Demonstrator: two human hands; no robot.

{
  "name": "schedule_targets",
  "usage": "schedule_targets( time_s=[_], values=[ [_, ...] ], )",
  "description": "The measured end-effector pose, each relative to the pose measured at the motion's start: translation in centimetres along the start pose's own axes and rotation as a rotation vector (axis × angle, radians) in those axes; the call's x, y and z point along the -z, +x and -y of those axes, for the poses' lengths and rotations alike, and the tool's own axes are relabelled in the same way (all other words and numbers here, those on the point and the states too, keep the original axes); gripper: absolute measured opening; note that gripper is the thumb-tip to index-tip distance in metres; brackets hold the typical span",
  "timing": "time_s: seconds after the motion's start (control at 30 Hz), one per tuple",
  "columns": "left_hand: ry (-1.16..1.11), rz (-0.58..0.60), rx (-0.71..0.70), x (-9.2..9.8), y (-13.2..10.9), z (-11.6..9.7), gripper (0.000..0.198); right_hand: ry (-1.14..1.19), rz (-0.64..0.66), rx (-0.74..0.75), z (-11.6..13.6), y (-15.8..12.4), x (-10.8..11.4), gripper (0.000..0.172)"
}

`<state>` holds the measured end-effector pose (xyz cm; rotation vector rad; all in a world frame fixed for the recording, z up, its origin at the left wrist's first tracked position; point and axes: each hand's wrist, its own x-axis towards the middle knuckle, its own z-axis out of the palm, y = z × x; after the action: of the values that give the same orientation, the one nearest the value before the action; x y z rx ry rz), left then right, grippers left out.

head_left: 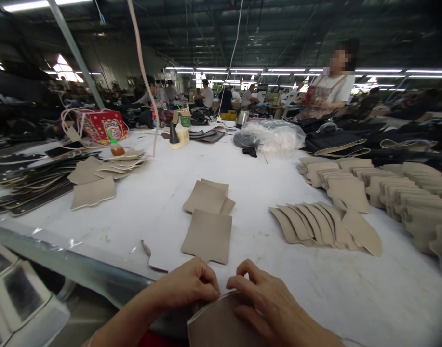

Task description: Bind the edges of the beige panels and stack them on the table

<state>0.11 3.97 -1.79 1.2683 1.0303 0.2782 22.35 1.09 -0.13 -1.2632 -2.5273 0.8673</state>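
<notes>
At the near edge of the white table, my left hand and my right hand both pinch the top edge of a tan leather piece held low in front of me. Their fingertips almost meet at the piece's upper rim. Just beyond the hands lies a single tan cut piece flat on the table, with a small stack of like pieces behind it.
A fanned row of tan pieces lies to the right, with tall stacks beyond. Dark strips and tan pieces are piled at left. A plastic bag, glue bottle and red bag stand farther back. A person in an apron stands at far right.
</notes>
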Motion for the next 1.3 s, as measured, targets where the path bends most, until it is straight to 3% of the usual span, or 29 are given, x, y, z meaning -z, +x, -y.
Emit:
schedule_targets(
  time_s=[0.17,0.47,0.63,0.77,0.93,1.1,1.3],
  values=[
    [-0.082,-0.033,-0.013,-0.6,0.0,0.0,0.014,-0.236,-0.111,0.183,0.4,0.5,-1.4,0.026],
    [-0.082,-0.1,-0.067,-1.7,-0.2,0.6,0.016,-0.347,-0.267,0.316,0.1,1.0,-3.3,0.018],
    [0.011,-0.085,-0.078,-2.4,-0.1,0.8,0.016,-0.345,-0.159,0.287,-0.3,1.3,-3.2,0.017],
    [0.078,-0.108,-0.114,-2.4,-0.1,1.0,0.021,-0.273,-0.035,0.258,0.2,1.6,-1.5,0.019],
    [0.184,-0.107,-0.156,-2.4,0.0,0.9,0.016,-0.221,-0.016,0.28,0.5,1.7,-0.8,0.019],
    [0.494,-0.277,-0.104,-2.5,-0.2,-1.1,0.011,-0.35,-0.2,0.396,-0.1,1.7,-2.5,0.022],
    [0.706,-0.334,-0.107,-0.8,-0.4,-4.0,0.01,-0.388,-0.41,0.51,0.8,1.2,-2.6,0.026]
  ],
)
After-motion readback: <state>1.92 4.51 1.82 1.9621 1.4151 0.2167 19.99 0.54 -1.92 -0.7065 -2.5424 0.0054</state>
